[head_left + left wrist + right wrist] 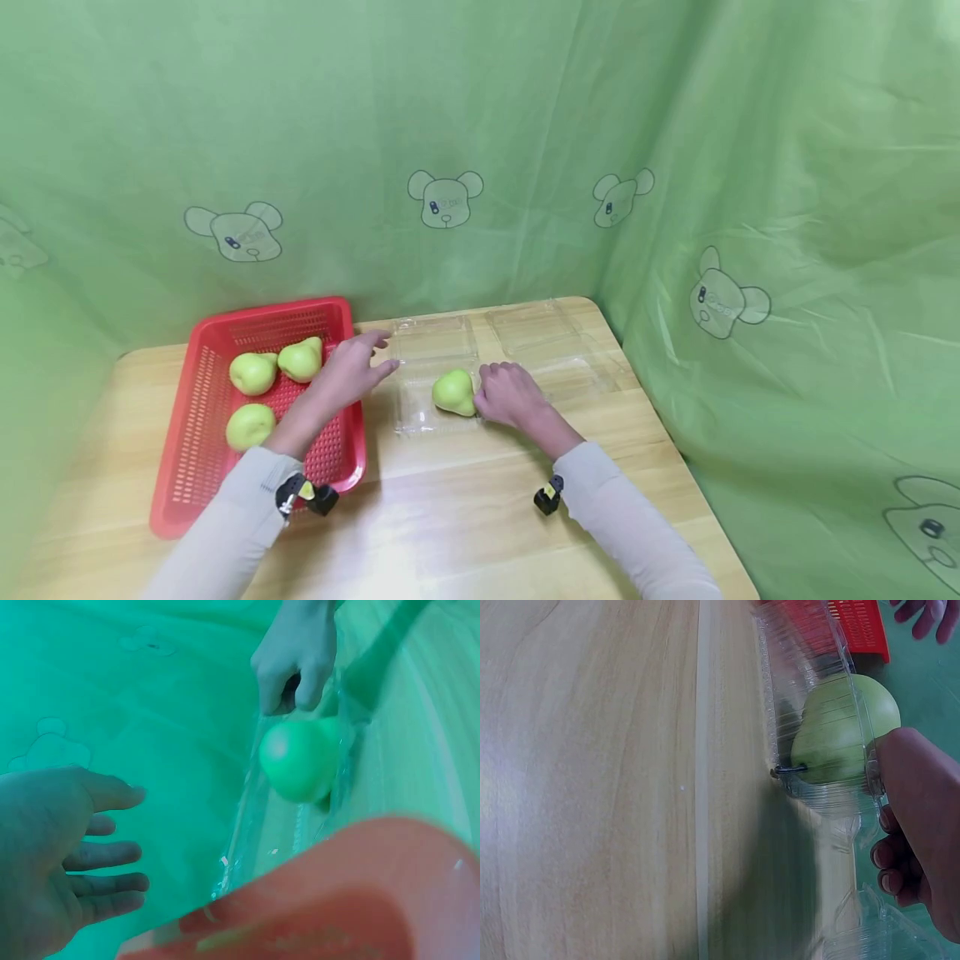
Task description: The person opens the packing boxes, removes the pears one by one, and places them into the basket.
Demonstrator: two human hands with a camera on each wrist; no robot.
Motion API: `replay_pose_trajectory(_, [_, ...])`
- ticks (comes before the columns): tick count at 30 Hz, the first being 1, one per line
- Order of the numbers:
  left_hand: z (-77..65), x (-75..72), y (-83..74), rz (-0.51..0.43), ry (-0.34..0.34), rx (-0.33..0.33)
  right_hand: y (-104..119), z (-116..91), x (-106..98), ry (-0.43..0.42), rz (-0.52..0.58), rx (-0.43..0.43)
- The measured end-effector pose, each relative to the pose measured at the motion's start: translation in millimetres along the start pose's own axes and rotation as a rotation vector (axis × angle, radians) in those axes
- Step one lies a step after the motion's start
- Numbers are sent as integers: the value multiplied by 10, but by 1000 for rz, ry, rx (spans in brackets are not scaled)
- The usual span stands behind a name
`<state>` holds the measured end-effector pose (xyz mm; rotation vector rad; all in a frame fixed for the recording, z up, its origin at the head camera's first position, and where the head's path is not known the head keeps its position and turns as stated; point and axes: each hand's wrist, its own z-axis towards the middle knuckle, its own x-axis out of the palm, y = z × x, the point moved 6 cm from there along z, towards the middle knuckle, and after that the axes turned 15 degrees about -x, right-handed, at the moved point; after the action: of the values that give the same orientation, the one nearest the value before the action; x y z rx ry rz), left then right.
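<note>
A green pear (454, 392) lies in a clear plastic container (408, 408) in the middle of the table. At the container's right side, my right hand (512, 395) pinches its edge, the thumb close beside the pear; the other fingers are curled in the right wrist view. My left hand (351, 368) is held over the right rim of a red basket (352, 433), fingers apart and holding nothing. Inside the basket are three more pears: one at the back left (252, 373), one at the back right (300, 360) and one nearer the front (251, 427).
Behind the pear's container stands its transparent lid or another clear tray (435, 337). More clear plastic packaging (532, 325) lies at the back right of the wooden table (450, 517). A green curtain (525, 100) with bear-head prints hangs behind and to the right.
</note>
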<state>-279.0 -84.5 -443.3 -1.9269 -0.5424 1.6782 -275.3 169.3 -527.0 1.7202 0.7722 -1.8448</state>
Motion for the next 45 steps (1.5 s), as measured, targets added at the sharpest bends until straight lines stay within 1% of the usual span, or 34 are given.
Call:
replay_pose_trajectory(6, [54,197,-97,-45,37,4,-3,11,1,12,-8,5])
replay_pose_trajectory(10, [73,313,-139,-60,60,-1,9,18,5,-2,-7,-8])
replay_pose_trajectory(13, [84,392,-167,-60,81,-15,14,24,4,-14,-3,-13])
replay_pose_trajectory(18, [115,542,-225,-69,125,-48,8,29,2,-11,-5,-9])
replay_pose_trajectory(24, [146,727,-336,-65,155,-50,-4,30,8,-9,-3,-3])
replay_pose_trajectory(28, [156,840,-380,-56,174,-52,-2,30,7,-12,10,-5])
replay_pose_trajectory(33, [172,947,-403,-49,186,-51,2,31,8,-18,-3,-16])
replay_pose_trajectory(40, [183,1077,-393,-40,192,-61,2,26,9,-25,-13,-14])
replay_pose_trajectory(45, [182,1152,-400,-37,183,-37,-3,30,15,-1,-15,0])
